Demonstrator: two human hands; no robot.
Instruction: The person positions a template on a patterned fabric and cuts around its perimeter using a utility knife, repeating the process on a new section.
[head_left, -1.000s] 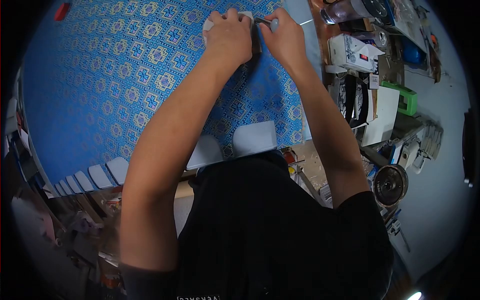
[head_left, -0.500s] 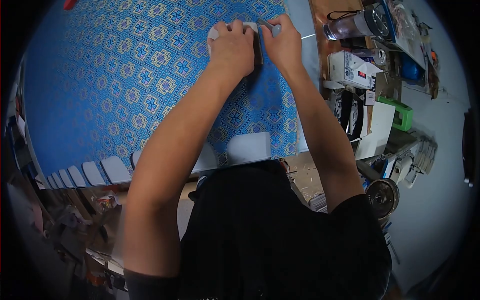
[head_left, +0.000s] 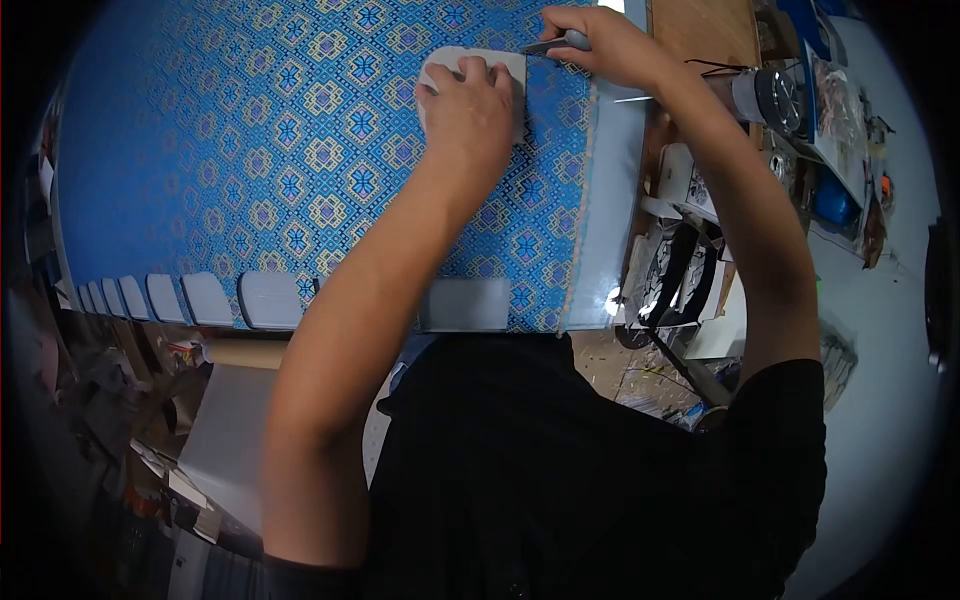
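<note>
On Blue Cloth, a Tool Tip by a Block's Corner

Near the top of the view, a pale block (head_left: 440,62) sits flat on the blue cloth (head_left: 360,180), right under the left hand (head_left: 468,115). That hand's fingers are spread and bent, resting on the block and not clenched around it. Over to the right, the right hand (head_left: 610,45) grips a thin grey tool (head_left: 577,40) (it looks like a small knife) between bent fingers. The tool lies mostly sideways, and its dark tip points left at the block's square corner, the one away from the body. The tip is very near that corner, but I cannot tell if they touch. Which way the block is longer I cannot tell, as the hand hides part of it.

The block looks hard and smooth, with a round corner on the far left. The cloth has yellow shapes and blue flowers all over, and a fuzzy edge on the right. Along its near side runs a row of pale patches (head_left: 278,300) with round corners; they may be gaps or pieces lying on top. Smooth, shiny counter (head_left: 612,190) shows past the fuzzy edge.
</note>
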